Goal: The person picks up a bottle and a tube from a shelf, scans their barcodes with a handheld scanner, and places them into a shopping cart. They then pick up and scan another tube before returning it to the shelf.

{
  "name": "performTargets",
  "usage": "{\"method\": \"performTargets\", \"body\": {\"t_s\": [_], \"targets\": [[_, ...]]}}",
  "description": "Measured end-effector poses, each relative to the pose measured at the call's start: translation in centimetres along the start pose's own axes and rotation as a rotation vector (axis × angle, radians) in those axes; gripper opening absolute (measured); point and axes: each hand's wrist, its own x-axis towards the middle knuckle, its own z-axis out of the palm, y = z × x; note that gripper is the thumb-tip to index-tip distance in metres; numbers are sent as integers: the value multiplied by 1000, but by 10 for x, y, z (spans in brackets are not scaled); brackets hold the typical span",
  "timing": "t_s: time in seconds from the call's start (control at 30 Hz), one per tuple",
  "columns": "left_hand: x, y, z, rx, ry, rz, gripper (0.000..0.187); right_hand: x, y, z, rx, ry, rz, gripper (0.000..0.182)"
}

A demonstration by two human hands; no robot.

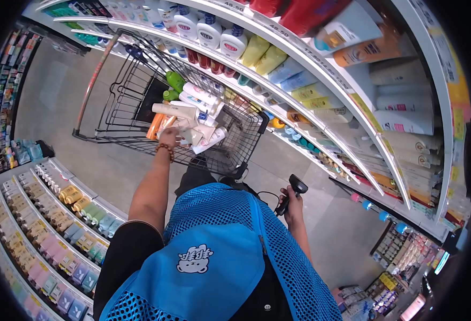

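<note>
My left hand [169, 137], with a beaded bracelet on the wrist, reaches into the wire shopping cart [119, 125] beside beige tubes [178, 111]. Its fingers are blurred against the packages, so I cannot make out whether they grip one. White bottles [201, 96], green bottles [174, 81], an orange package [155, 126] and a white tube [210, 140] lie in the same pile. Off to the right, my right hand [293, 207] is closed around the handle of a black handheld barcode scanner [298, 184], and a thin dark cable shows near it.
Store shelves [321, 120] packed with bottles and tubes curve along the far and right side, close to the cart. Another shelf [53, 230] of small bottles and boxes stands at lower left. Grey floor [53, 96] runs between them. A blue mesh vest [214, 257] covers my front.
</note>
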Motion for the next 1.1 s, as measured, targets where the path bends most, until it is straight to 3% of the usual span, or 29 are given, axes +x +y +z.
{"method": "performTargets", "body": {"t_s": [0.2, 0.27, 0.43, 0.53, 0.57, 0.7, 0.8, 0.97, 1.07, 1.1], "targets": [[46, 23, -9, -162, 139, -103, 24, -30, -14, 57, -346, 17, -81, 32], [72, 19, -10, -332, 143, -127, 12, -42, -14, 72, -434, 20, -134, 32], [122, 10, 10, -385, 200, -282, 39, -68, -16, 107, -676, 120, -41, 28], [133, 22, 20, -292, 234, -459, 39, -85, -22, 131, -736, 154, -26, 28], [139, 23, 25, -271, 250, -481, 48, -90, -23, 137, -758, 170, -20, 28], [130, 54, 34, -257, 161, -546, 61, -96, -17, 140, -849, 203, -53, 32], [106, 84, 36, -469, 105, -606, 67, -101, -15, 139, -899, 207, -89, 32], [131, 44, 18, -431, 102, -570, 57, -102, -23, 148, -900, 233, -41, 32], [123, 26, 12, -409, 186, -453, 55, -99, -28, 157, -942, 216, -52, 31], [123, 17, 7, -459, 106, -387, 55, -97, -30, 161, -991, 212, -69, 30]]}}
